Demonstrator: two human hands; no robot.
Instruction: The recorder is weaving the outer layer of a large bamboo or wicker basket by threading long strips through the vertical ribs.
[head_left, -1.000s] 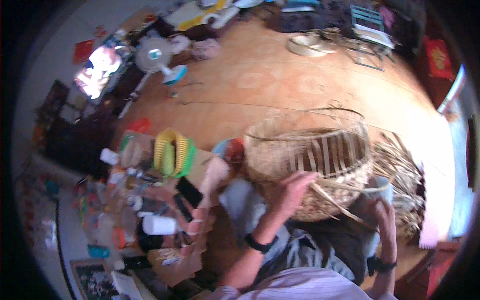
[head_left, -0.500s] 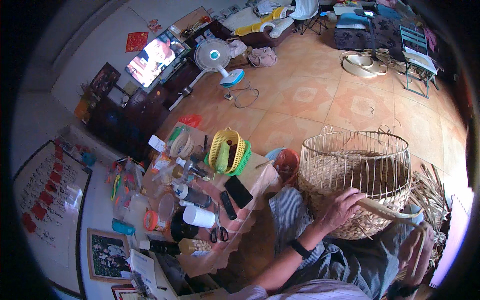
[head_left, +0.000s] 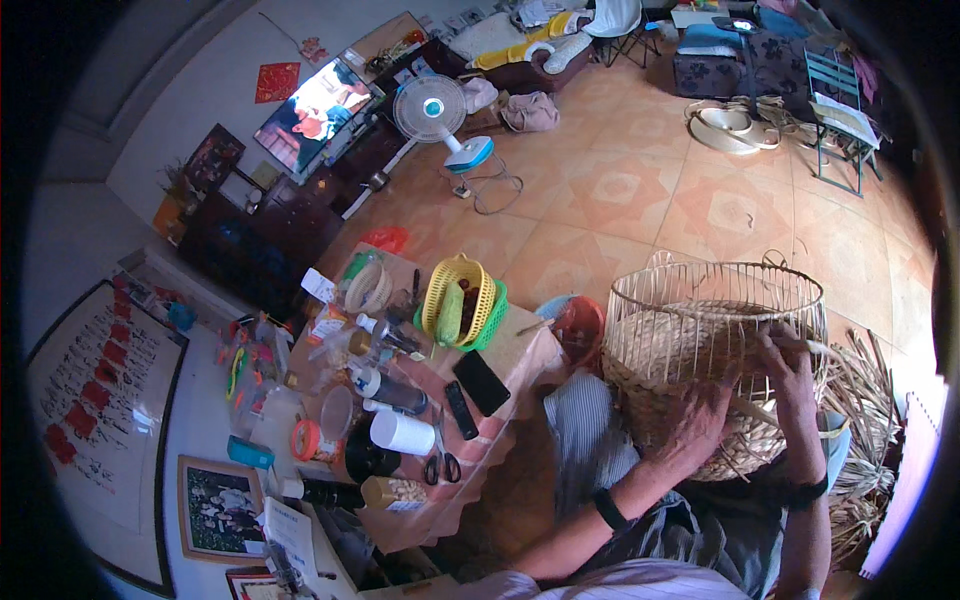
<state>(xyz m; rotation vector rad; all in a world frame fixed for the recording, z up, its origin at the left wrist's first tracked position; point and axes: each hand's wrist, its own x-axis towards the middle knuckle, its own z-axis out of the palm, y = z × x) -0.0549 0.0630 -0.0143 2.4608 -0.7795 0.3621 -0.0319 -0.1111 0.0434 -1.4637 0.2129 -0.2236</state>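
Note:
A half-woven basket (head_left: 650, 380) rests against my lap, its lower wall of braided straw and its upper part bare upright stakes under a thin rim. My left hand (head_left: 695, 425) is at the near wall, fingers bent and pressed together at a straw strand (head_left: 757, 412) on the weave. Close to its right, my right hand (head_left: 790, 380) reaches up to the stakes, with fingertips pinched on a strand. Part of that strand sticks out to the right of the hand. The fingertips of both hands are partly hidden against the weave.
Loose straw (head_left: 865, 430) is heaped right of the basket. On the left, a cluttered table (head_left: 515, 370) bears scissors (head_left: 442, 465), a phone (head_left: 481, 383), a remote (head_left: 460, 410), bottles and a yellow basket (head_left: 485, 285). A red bucket (head_left: 580, 330) stands between; a fan (head_left: 465, 152) is farther off.
My right hand has come up from low beside my leg to the basket's stakes. My left hand has shifted slightly down along the wall. The basket has barely moved in view.

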